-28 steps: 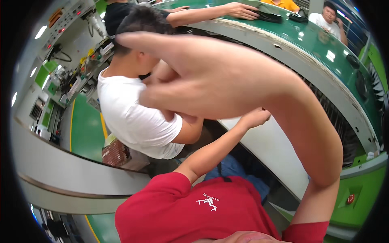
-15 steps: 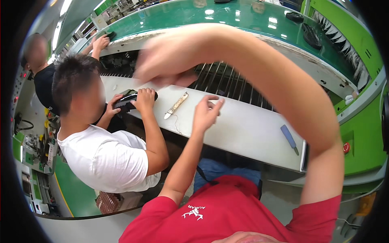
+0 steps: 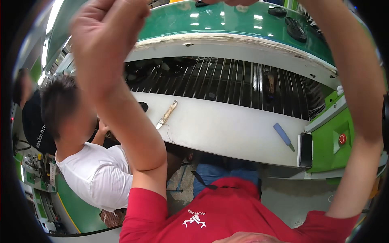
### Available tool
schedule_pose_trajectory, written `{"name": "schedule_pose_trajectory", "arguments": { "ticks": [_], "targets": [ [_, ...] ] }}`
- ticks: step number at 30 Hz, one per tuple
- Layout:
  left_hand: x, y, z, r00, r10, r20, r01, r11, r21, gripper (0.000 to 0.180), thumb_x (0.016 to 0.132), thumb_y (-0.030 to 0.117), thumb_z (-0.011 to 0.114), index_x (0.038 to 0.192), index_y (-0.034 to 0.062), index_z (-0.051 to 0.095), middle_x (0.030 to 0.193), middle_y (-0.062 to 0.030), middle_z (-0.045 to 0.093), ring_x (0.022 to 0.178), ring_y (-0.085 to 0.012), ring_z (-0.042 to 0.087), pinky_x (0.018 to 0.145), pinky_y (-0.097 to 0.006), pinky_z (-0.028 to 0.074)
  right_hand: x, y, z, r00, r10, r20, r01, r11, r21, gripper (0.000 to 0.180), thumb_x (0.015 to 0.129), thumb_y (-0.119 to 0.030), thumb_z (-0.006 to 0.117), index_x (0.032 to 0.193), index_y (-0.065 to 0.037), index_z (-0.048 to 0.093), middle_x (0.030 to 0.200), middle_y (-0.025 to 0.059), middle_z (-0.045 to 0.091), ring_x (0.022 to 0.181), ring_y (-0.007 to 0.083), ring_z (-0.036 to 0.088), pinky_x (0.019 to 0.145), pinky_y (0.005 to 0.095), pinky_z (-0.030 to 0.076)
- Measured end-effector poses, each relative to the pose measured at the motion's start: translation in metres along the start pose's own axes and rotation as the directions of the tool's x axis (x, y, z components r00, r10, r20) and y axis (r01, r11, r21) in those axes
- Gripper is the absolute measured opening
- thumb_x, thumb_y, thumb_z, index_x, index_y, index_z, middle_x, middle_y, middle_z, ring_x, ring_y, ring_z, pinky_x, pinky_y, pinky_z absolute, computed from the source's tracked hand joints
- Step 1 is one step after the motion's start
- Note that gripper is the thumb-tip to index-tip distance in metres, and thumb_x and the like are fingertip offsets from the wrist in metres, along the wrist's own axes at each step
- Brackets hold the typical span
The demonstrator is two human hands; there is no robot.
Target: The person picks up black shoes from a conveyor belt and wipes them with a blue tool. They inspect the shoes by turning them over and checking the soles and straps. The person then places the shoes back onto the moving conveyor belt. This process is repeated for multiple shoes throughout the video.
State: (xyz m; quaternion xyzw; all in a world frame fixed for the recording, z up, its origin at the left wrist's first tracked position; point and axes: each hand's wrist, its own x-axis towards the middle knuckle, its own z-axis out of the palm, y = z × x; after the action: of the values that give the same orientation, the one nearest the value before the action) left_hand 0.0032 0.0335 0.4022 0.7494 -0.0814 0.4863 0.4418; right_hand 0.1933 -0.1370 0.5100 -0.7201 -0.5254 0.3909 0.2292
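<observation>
My left hand (image 3: 107, 44) is raised high at the upper left, close to the camera, with curled fingers. Its top is cut off by the frame, so whatever it may hold is hidden. Only a sliver of my right hand (image 3: 235, 1) shows at the top edge; its fingers cannot be made out. Below both hands is a white work shelf (image 3: 227, 123). On it lie a knife (image 3: 167, 114) with a wrapped, worn handle, a thin dark thread beside it, and a blue-handled tool (image 3: 283, 135) with a short dark tip. Neither hand touches these.
Past the shelf run metal rollers (image 3: 227, 83) with dark shoes on them at the left. Behind is a green conveyor (image 3: 235, 22) carrying dark soles (image 3: 296, 29). A phone (image 3: 305, 150) stands by the green machine's red button (image 3: 342, 139). A person in white (image 3: 95, 174) sits close on my left.
Both my hands have risen toward the top of the view; the left came up from above the shelf, the right from over the rollers. The view has shifted, and the phone now shows.
</observation>
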Motion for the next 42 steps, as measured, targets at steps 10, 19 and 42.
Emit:
{"name": "schedule_pose_trajectory", "arguments": {
  "ticks": [10,19,42],
  "targets": [
    [-0.217,-0.255,0.13,0.765,-0.482,0.428,0.283,0.847,0.449,0.021,0.089,0.024,0.082,0.096,0.0055,0.075,0.071,-0.0137,0.071,0.065,-0.031,0.072,0.065,-0.043,0.057,0.097,0.012,0.141,0.697,-0.675,-0.24,0.699,0.715,0.022,0.088,0.085,-0.013,0.075,0.168,-0.019,0.046,0.082,0.0043,0.071,0.068,0.0137,0.065,0.062,0.0302,0.056],
    [-0.308,-0.251,0.133,0.879,-0.35,0.325,0.115,0.815,0.568,0.017,0.091,0.021,0.08,0.103,0.0093,0.075,0.071,-0.0074,0.071,0.064,-0.0298,0.071,0.063,-0.044,0.055,0.114,-0.016,0.147,0.339,-0.897,-0.284,0.849,0.422,-0.317,0.09,0.083,-0.022,0.076,0.168,-0.016,0.046,0.101,0.0153,0.08,0.086,0.0237,0.076,0.083,0.038,0.062],
    [-0.296,-0.241,0.147,0.847,-0.381,0.372,0.138,0.832,0.537,0.011,0.094,0.019,0.076,0.102,0.0114,0.073,0.072,-0.0048,0.071,0.058,-0.0235,0.067,0.055,-0.039,0.05,0.167,0.142,0.038,0.167,-0.538,-0.826,-0.112,0.822,-0.558,0.091,0.084,-0.017,0.069,0.169,-0.021,0.037,0.093,0.0165,0.078,0.087,0.0438,0.075,0.081,0.0547,0.062]
  ]
}}
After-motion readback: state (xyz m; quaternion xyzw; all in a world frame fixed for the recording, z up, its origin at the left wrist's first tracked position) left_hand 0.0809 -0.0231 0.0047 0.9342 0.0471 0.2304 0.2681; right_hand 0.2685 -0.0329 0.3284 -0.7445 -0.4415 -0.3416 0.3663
